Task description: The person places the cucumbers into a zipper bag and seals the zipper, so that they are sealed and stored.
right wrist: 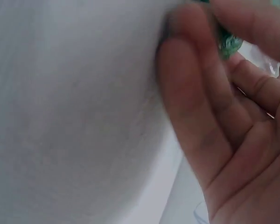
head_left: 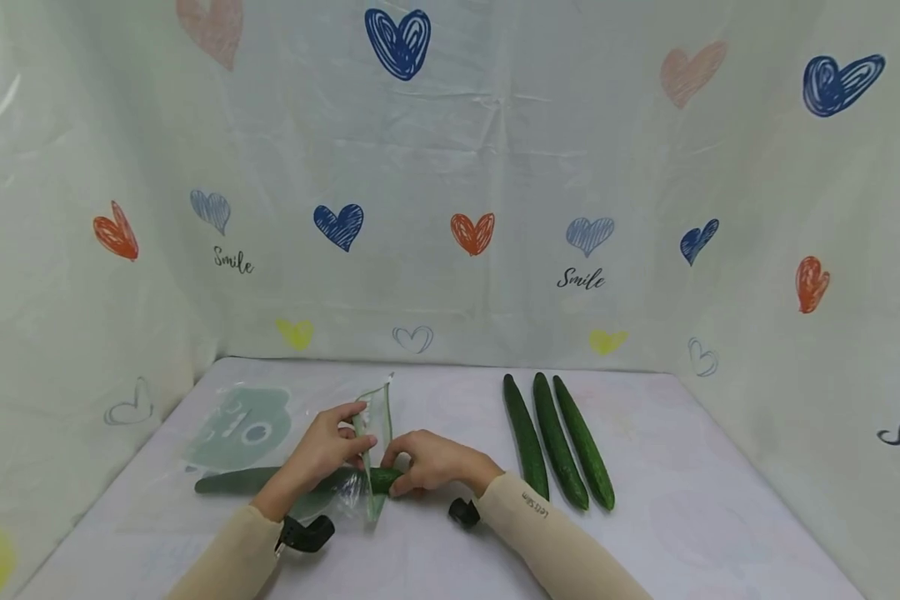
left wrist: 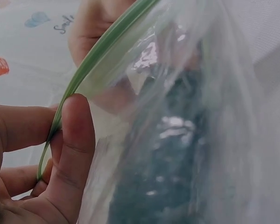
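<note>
A clear zip bag with a green edge lies on its side, its mouth held upright toward the right. My left hand pinches that green edge between thumb and fingers; the left wrist view shows the zip strip between them. Most of a cucumber lies inside the bag, seen dimly through the plastic. Its bright green end pokes out at the mouth, where my right hand grips it with thumb and fingers. In the right wrist view the cucumber's tip shows behind the fingers.
Three more cucumbers lie side by side on the white table, right of the hands. A pale green cartoon print shows on clear plastic at the left. A curtain with printed hearts encloses the table's back and sides.
</note>
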`<state>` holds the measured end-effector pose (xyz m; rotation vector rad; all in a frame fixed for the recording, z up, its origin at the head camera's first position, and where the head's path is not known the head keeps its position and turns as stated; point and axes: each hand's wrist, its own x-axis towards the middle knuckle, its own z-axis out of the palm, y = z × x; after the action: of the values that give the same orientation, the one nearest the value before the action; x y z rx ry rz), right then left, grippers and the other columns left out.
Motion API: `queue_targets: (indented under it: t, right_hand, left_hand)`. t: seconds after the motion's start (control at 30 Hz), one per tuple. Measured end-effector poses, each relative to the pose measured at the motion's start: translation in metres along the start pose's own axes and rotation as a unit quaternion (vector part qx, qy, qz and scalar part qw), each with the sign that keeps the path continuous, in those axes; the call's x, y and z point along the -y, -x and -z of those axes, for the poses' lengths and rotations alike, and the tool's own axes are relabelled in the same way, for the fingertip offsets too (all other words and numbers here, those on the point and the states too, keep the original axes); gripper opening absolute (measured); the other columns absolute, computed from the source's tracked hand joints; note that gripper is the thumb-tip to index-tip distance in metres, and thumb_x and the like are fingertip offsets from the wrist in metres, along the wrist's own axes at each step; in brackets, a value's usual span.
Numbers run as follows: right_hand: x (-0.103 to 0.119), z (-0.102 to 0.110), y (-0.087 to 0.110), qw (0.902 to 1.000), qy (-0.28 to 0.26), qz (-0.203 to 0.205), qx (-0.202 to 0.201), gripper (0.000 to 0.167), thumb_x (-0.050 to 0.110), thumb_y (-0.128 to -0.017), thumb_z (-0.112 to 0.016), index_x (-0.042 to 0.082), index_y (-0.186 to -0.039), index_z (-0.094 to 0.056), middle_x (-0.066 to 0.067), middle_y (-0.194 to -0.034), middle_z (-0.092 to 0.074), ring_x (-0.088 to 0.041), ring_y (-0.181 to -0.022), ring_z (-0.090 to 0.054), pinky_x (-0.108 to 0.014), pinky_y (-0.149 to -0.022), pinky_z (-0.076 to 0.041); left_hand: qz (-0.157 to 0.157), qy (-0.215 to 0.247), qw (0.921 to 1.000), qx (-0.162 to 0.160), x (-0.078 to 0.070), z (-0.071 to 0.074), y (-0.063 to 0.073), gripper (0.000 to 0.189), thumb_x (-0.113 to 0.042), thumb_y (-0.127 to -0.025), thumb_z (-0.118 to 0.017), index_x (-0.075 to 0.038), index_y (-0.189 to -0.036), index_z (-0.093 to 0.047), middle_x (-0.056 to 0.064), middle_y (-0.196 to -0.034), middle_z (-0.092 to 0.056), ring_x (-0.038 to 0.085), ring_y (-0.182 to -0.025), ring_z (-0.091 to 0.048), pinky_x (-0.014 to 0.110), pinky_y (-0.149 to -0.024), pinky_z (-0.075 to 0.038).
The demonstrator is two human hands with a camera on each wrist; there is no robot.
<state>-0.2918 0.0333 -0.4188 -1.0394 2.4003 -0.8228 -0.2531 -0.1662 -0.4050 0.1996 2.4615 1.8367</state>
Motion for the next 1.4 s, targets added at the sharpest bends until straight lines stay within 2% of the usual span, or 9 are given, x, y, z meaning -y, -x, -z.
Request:
queue_targets:
  t: [0.27,0.4,0.57,0.63,0.77,0.9,1.1,1.23,1.4]
  right_hand:
    - [0.005,-0.002,-0.001,0.9997,-0.020,0.012,0.000,0.027,0.016,-0.086,-0.072,0.019,-0.110,-0.061,0.005,-0.104,-0.062,-0.016,-0.044,-0.059,-0.026,-0.046,-0.052]
    - [0.008,-0.005,-0.005,0.9980,0.053,0.031,-0.013,0.027,0.024,-0.086,-0.073,0.020,-0.110,-0.061,0.005,-0.099,-0.064,-0.008,-0.049,-0.058,-0.020,-0.054,-0.050]
    - [0.009,-0.008,-0.013,0.9859,0.155,0.054,-0.035,0.025,0.034,-0.084,-0.074,0.023,-0.104,-0.064,0.010,-0.096,-0.065,-0.001,-0.071,-0.054,-0.017,-0.069,-0.044]
    - [0.009,-0.009,-0.014,0.9861,0.153,0.053,-0.036,0.026,0.034,-0.083,-0.075,0.023,-0.104,-0.064,0.010,-0.095,-0.064,-0.002,-0.076,-0.054,-0.018,-0.070,-0.044]
    - [0.007,-0.008,-0.011,0.9970,0.073,0.012,-0.025,0.022,0.024,-0.082,-0.077,0.020,-0.100,-0.063,0.011,-0.092,-0.061,-0.007,-0.061,-0.059,-0.021,-0.058,-0.050]
    - [0.006,-0.008,-0.008,0.9996,0.018,-0.016,-0.017,0.014,0.015,-0.084,-0.073,0.018,-0.093,-0.062,0.011,-0.089,-0.058,-0.011,-0.046,-0.057,-0.023,-0.048,-0.050]
    - [0.011,-0.009,-0.011,0.9982,0.059,0.011,-0.008,0.013,0.019,-0.090,-0.068,0.018,-0.102,-0.062,0.005,-0.095,-0.062,-0.008,-0.049,-0.055,-0.020,-0.054,-0.049]
    - [0.016,-0.011,-0.013,0.9957,0.092,0.005,-0.007,0.017,0.026,-0.091,-0.066,0.024,-0.107,-0.060,0.001,-0.098,-0.062,-0.009,-0.050,-0.056,-0.020,-0.056,-0.047]
    - [0.018,-0.014,-0.013,0.9956,0.092,-0.015,-0.014,0.019,0.027,-0.091,-0.067,0.025,-0.108,-0.059,0.002,-0.090,-0.061,-0.012,-0.042,-0.054,-0.022,-0.051,-0.047]
  left_hand:
    - [-0.008,-0.005,1.0000,0.002,0.003,0.000,-0.001,0.066,-0.002,-0.086,-0.068,0.007,-0.143,-0.035,0.012,-0.062,-0.057,0.030,-0.050,-0.060,0.038,-0.056,-0.055]
    - [-0.010,0.002,0.9999,-0.005,0.003,-0.001,-0.001,0.065,0.001,-0.086,-0.068,0.008,-0.142,-0.036,0.012,-0.065,-0.057,0.030,-0.051,-0.059,0.040,-0.055,-0.055]
    - [-0.011,0.011,0.9998,-0.010,0.000,0.001,0.001,0.065,0.002,-0.085,-0.068,0.008,-0.142,-0.037,0.014,-0.076,-0.058,0.031,-0.053,-0.059,0.041,-0.057,-0.055]
    - [-0.010,0.006,0.9999,-0.010,-0.001,0.002,0.002,0.065,0.001,-0.085,-0.068,0.007,-0.142,-0.037,0.013,-0.074,-0.058,0.032,-0.054,-0.060,0.040,-0.058,-0.055]
    - [-0.008,0.004,1.0000,-0.002,0.001,0.005,0.003,0.066,0.001,-0.086,-0.068,0.006,-0.143,-0.036,0.010,-0.064,-0.056,0.033,-0.054,-0.060,0.039,-0.059,-0.056]
    - [-0.013,0.007,0.9999,0.000,0.001,0.006,0.004,0.066,0.002,-0.085,-0.068,0.007,-0.143,-0.036,0.011,-0.065,-0.055,0.030,-0.052,-0.059,0.038,-0.057,-0.056]
    - [-0.006,0.004,0.9999,-0.014,0.000,0.009,0.006,0.065,0.003,-0.085,-0.067,0.006,-0.142,-0.038,0.013,-0.085,-0.056,0.026,-0.054,-0.058,0.038,-0.055,-0.055]
    - [0.005,-0.004,0.9997,-0.021,0.001,0.012,0.008,0.064,0.002,-0.085,-0.067,0.004,-0.143,-0.039,0.012,-0.072,-0.054,0.027,-0.053,-0.058,0.037,-0.055,-0.055]
    - [0.002,-0.005,0.9997,-0.022,0.001,0.019,0.010,0.063,0.002,-0.086,-0.066,0.004,-0.143,-0.039,0.013,-0.076,-0.055,0.030,-0.054,-0.059,0.037,-0.057,-0.055]
